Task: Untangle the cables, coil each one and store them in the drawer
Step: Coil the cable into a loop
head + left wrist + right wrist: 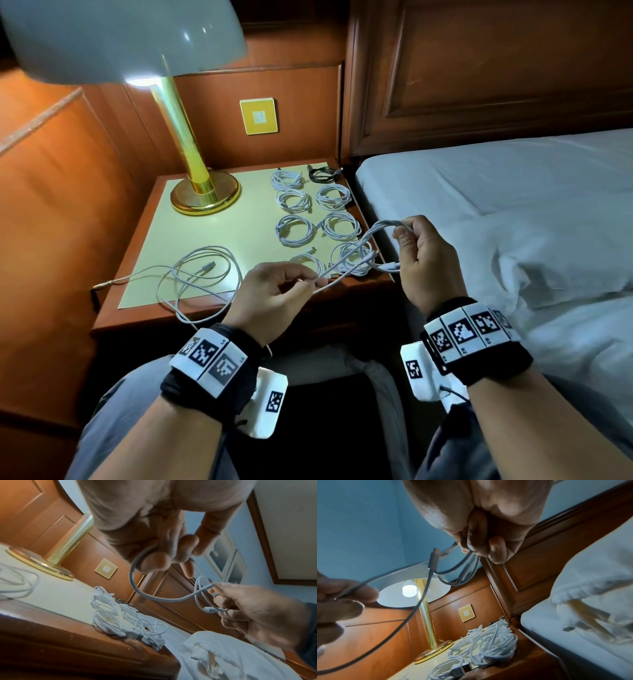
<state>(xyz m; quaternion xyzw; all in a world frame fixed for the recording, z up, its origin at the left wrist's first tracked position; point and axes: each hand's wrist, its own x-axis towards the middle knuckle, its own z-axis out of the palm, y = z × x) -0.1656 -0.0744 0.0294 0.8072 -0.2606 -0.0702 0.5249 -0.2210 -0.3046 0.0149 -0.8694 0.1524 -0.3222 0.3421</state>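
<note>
A white cable (346, 260) stretches between my two hands above the front right corner of the nightstand (212, 236). My left hand (310, 279) pinches the strand between thumb and forefinger. My right hand (407, 236) grips a small bundle of loops, and a connector end pokes out below its fist. In the left wrist view the cable (154, 599) curves from the left hand (161, 559) over to the right hand (240, 601). In the right wrist view the fingers (481, 547) close round the loops, and a plug stands up from the cable (426, 588).
Several coiled white cables (294, 229) lie in two rows on the nightstand's right half, with a coiled black cable (322, 174) behind them. A loose white cable (202, 270) sprawls at the front left. A brass lamp (202, 192) stands at the back; the bed (513, 188) is to the right.
</note>
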